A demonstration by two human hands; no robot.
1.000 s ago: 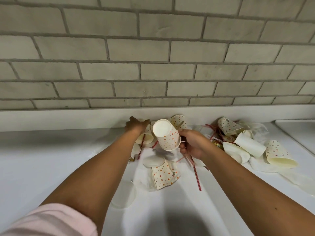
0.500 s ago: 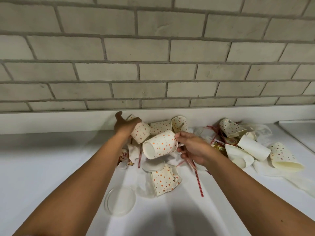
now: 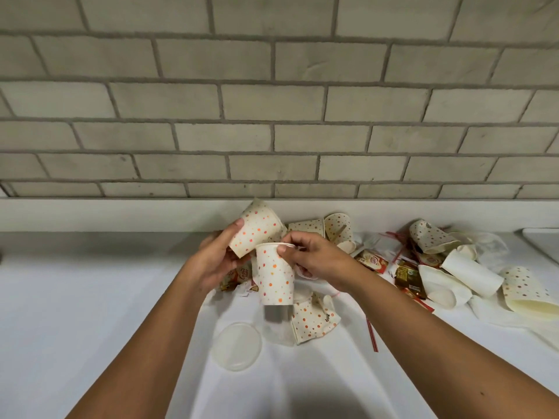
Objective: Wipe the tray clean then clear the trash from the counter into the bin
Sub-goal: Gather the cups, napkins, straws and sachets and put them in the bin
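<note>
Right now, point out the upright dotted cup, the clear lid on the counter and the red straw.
upright dotted cup [image 3: 276,276], head view, middle of its side wall
clear lid [image 3: 236,346], head view, its centre
red straw [image 3: 372,335], head view, middle of its visible length

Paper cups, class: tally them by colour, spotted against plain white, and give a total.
Spotted cups: 7
Plain white cups: 2 clearly seen
Total: 9

Matt dotted paper cups [image 3: 276,275], smooth white counter [image 3: 90,297], rough brick wall [image 3: 272,137]
</note>
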